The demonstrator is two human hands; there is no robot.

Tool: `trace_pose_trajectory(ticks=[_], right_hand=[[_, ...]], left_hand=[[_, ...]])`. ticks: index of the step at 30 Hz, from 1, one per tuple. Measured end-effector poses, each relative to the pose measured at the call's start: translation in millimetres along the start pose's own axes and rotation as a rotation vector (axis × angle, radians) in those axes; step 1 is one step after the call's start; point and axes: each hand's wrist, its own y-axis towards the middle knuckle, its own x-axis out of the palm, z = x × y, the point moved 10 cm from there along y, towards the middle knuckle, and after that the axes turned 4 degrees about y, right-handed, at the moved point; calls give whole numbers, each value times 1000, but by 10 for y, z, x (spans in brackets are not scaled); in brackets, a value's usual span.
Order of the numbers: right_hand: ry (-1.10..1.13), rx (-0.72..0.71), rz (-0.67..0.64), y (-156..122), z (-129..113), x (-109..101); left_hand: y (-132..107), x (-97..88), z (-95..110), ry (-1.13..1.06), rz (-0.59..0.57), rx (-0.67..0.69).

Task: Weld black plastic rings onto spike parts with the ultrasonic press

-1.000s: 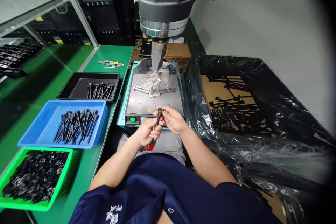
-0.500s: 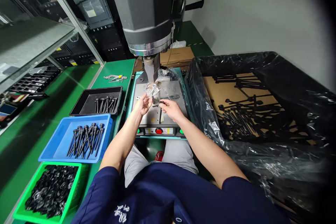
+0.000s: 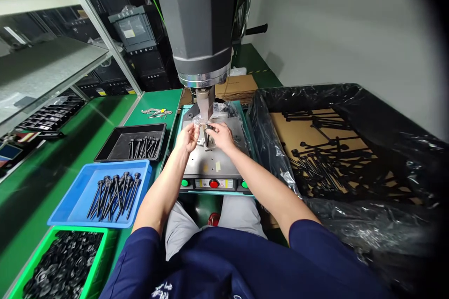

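Note:
Under the metal horn [image 3: 205, 103] of a large grey press, both my hands work close together at the fixture on the steel base plate [image 3: 194, 164]. My right hand [image 3: 222, 135] pinches a black rod-like part [image 3: 206, 141], whose thicker end is at my fingertips while the shaft slants down toward the plate. My left hand [image 3: 188, 138] is closed just left of the fixture, thumb and fingertips together. Anything between those fingertips is too small to make out. Clear plastic film lies around the fixture, partly hidden by my fingers.
Left of me stand a black tray [image 3: 108, 147] and a blue tray [image 3: 75, 191] with black rods, and a green bin [image 3: 96, 261] of small black pieces. Pliers [image 3: 156, 112] lie behind. On the right, a plastic-lined box [image 3: 257, 117] holds many black rods. Buttons [image 3: 213, 183] line the press front.
My right hand has moved up and inward with the black rod-like part, bringing its thicker end to the fixture. My left hand stays beside the fixture. The camera view has tilted up slightly.

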Motion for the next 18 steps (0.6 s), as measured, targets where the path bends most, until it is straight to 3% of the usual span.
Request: trace_pose_trajectory(ticks=[5, 12, 18], right_hand=[[-21, 14, 10, 189, 11, -20], [64, 42, -53, 408, 129, 142], [147, 98, -187, 417, 288, 215]], left_hand=[[72, 31, 36, -9, -29, -14], [148, 86, 111, -8, -76, 15], [197, 43, 113, -13, -69, 6]])
